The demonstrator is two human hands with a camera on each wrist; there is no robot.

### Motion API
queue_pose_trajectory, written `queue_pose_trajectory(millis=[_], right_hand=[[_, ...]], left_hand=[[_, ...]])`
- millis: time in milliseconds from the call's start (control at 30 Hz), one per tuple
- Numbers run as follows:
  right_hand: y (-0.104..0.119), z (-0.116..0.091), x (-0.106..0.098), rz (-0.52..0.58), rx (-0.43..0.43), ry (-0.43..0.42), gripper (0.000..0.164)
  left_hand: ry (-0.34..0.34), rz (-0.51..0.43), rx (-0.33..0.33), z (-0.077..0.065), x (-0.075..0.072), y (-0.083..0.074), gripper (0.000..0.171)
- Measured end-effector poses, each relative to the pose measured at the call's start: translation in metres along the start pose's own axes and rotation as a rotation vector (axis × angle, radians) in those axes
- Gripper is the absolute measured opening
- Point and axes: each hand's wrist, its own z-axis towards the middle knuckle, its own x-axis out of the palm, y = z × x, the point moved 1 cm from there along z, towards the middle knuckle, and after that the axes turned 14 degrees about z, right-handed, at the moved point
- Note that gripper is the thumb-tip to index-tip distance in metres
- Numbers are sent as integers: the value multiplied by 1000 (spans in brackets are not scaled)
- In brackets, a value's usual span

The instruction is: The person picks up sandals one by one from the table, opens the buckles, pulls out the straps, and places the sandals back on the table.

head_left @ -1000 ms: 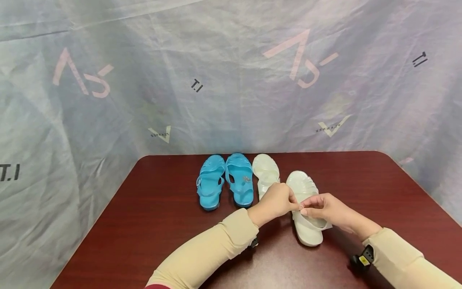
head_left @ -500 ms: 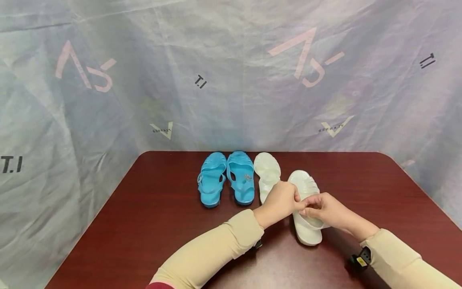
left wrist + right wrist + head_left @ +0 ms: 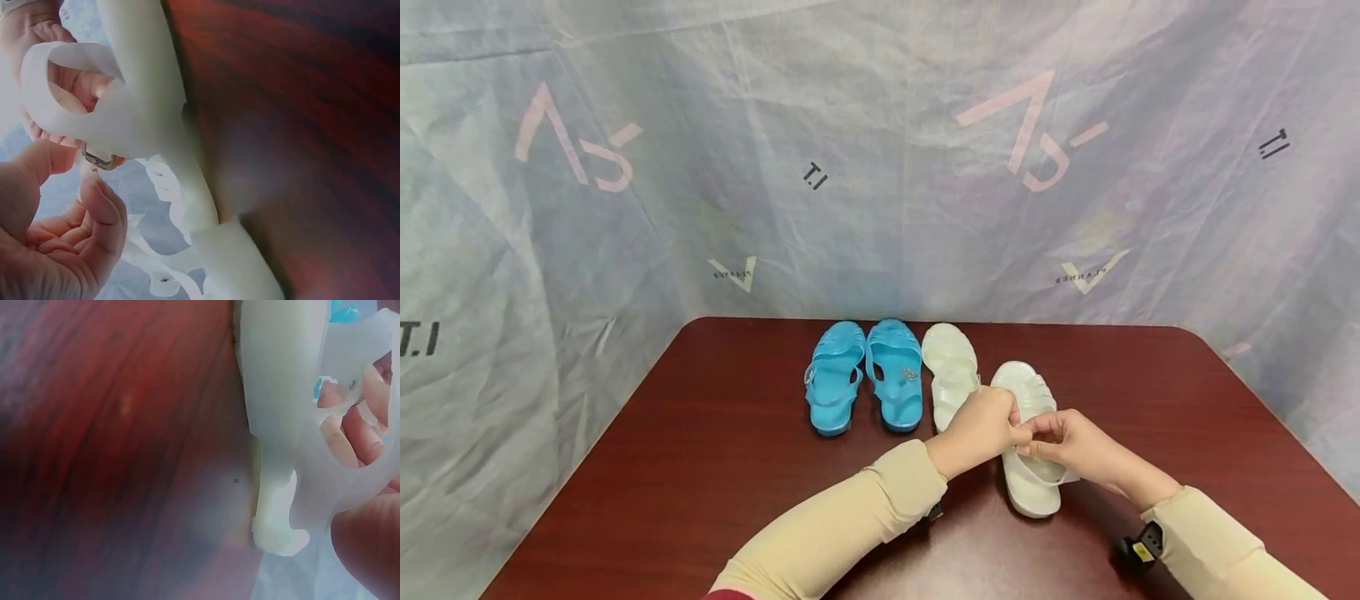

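Note:
A white jelly sandal (image 3: 1032,492) lies sole down on the table, its toe pointing away from me. Both hands meet over its strap on the left side. With bent thumb and forefinger, my left hand (image 3: 981,425) pinches the strap end by a small metal buckle (image 3: 97,157), seen in the left wrist view. My right hand (image 3: 1078,450) pinches the strap (image 3: 312,481) from the other side, fingertips touching or nearly touching the left ones. A second white sandal (image 3: 951,358) lies just left, its heel partly hidden by my left hand.
Two blue jelly sandals, one farther left (image 3: 833,392) and one nearer the white pair (image 3: 897,379), stand side by side. The reddish-brown table (image 3: 700,467) ends at a grey printed cloth (image 3: 865,233) hanging behind it.
Both hands stay at the strap of the right-hand white sandal, with only small finger movements. The head view shifts slightly; the sandals keep their places on the table.

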Motion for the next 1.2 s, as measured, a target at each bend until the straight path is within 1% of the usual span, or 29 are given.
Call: queue_pose_trajectory(millis=[100,267,367,400,467,533,600,667,733,800,867,933,1033,1100,1133,1200], right_hand=[[-2,-1,1,11,0,2,22],[-4,0,1,12,-17,-24,15],[-4,2,3,24,-16,5,16],[-4,3,4,27,-13,15,18],[-3,3,4,35,1,14,22],[-1,2,2,32,19,2,26],[4,1,-2,-15,41,-16,27],[10,0,-5,-109,54,-21,27],[18,0,-7,-254,47,-21,24],[26,1,-8,-403,27,-19,17],[33,2,-8,-511,6,-9,10],[38,3,-9,-585,-17,-1,3],[39,4,-10,-611,-46,14,5],[36,5,-10,-605,-60,5,4],[33,6,-10,-585,-55,0,3],[27,7,-11,-522,-40,-9,7]], left_hand=[[20,-30,-6,0,2,-1,37],[14,-67,-19,5,4,-4,27],[49,-94,-41,6,1,-4,26],[55,-84,-44,6,-2,-4,27],[81,-26,-37,7,-11,-2,33],[102,63,-31,7,-22,0,39],[143,157,-5,7,-30,0,43],[185,198,23,6,-35,-2,40],[211,196,39,4,-35,-4,33],[223,182,40,2,-30,-5,28],[220,148,18,0,-23,-5,23],[208,116,-5,-1,-17,-5,22],[174,64,-19,-2,-10,-4,19],[156,42,-18,-4,-8,-2,20],[151,28,-20,-5,-6,-1,20],[138,-4,-22,-6,-3,1,20]])
